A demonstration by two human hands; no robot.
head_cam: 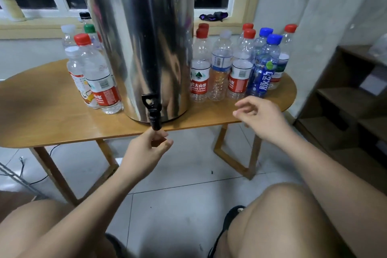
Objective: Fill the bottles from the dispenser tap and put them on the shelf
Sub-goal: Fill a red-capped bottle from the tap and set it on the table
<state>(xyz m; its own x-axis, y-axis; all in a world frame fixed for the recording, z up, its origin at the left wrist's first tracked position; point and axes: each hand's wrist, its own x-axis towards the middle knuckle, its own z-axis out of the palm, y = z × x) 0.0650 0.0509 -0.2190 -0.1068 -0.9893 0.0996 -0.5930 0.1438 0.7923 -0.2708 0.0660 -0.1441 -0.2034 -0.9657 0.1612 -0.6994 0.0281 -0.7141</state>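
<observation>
A tall steel dispenser [142,48] stands on the wooden table [41,115], its black tap [154,113] hanging over the front edge. My left hand [149,146] is loosely curled right under the spout, thumb tip touching it, with nothing seen in it. Over the table edge to the right, my right hand [261,117] hovers with fingers apart and empty, just in front of several capped clear bottles [230,69] and a blue-labelled one [261,75]. More capped bottles [98,81] stand left of the dispenser. A dark wooden shelf [345,111] is at the far right.
Behind the table runs a window sill holding a purple-black object [213,15] and a cream container [10,4]. Cables [31,174] lie on the tiled floor at left. My bare knees fill the bottom of the view. A grey wall corner [314,37] separates table and shelf.
</observation>
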